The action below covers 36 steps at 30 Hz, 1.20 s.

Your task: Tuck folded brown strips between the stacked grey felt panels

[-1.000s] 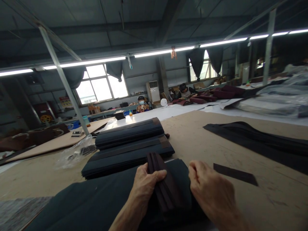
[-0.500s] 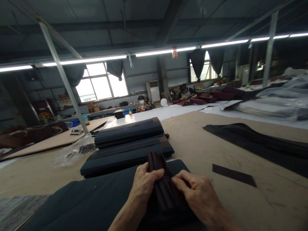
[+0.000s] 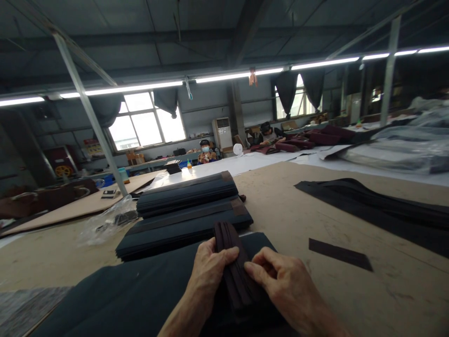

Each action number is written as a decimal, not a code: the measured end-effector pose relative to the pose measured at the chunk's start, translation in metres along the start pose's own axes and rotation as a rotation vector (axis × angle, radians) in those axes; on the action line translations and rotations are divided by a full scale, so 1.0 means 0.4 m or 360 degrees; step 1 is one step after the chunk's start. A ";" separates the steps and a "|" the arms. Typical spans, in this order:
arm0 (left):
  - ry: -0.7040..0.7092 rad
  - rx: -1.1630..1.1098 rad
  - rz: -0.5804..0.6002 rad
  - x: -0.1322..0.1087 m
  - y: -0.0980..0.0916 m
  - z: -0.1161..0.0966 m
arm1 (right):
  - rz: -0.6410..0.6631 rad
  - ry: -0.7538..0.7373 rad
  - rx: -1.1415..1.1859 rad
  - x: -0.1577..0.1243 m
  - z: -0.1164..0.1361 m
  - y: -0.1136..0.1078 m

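A bundle of dark brown fabric strips (image 3: 233, 276) lies lengthwise between my hands, its strips fanned at the edges. My left hand (image 3: 212, 262) grips the bundle from the left, thumb across the top. At the bundle's right edge, my right hand (image 3: 277, 276) is closed in a pinch with thumb and forefinger against the strips. Whether it pinches one strip or several I cannot tell. Underneath is a large dark green fabric piece (image 3: 140, 285). Just beyond stand two folded stacks of dark green fabric, the nearer stack (image 3: 182, 229) and the farther stack (image 3: 189, 194), with brown strips on top.
A single brown strip (image 3: 340, 254) lies on the tan tabletop (image 3: 273, 206) to the right. Behind it is a pile of black fabric (image 3: 368, 201). Clear plastic (image 3: 108, 217) lies left of the stacks, near a metal post (image 3: 91, 117). Two people sit farther back.
My right thumb and fingers have shifted slightly left over the bundle's right edge. My left hand keeps its grip. The view has moved a little.
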<state>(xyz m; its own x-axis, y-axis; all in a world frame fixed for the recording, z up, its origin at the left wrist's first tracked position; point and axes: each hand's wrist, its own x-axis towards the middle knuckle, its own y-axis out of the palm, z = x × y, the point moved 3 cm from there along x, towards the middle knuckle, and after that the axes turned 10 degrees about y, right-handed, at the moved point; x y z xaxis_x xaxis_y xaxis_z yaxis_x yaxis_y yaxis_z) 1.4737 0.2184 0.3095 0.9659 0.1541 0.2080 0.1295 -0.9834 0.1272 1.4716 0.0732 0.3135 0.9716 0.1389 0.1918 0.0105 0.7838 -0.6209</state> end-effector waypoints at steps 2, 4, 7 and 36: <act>0.0007 -0.0036 0.0028 -0.003 0.003 -0.001 | -0.0011 0.0021 0.0021 0.003 -0.001 0.004; -0.0003 -0.0045 0.0036 -0.004 0.003 0.001 | -0.0050 -0.0011 -0.0032 0.009 -0.006 0.007; -0.0022 -0.0007 0.0015 0.000 -0.004 0.009 | -0.0205 -0.0027 -0.0272 0.014 -0.020 0.003; -0.0019 0.0088 0.0008 -0.003 -0.004 0.011 | -0.1367 -0.0727 -0.0474 -0.008 0.000 -0.076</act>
<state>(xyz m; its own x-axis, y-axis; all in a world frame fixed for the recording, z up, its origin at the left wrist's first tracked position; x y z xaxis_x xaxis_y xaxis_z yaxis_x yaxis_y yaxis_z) 1.4733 0.2195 0.3047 0.9692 0.1482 0.1968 0.1364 -0.9880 0.0720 1.4680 0.0491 0.3316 0.4252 -0.1334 0.8952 0.7813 0.5534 -0.2887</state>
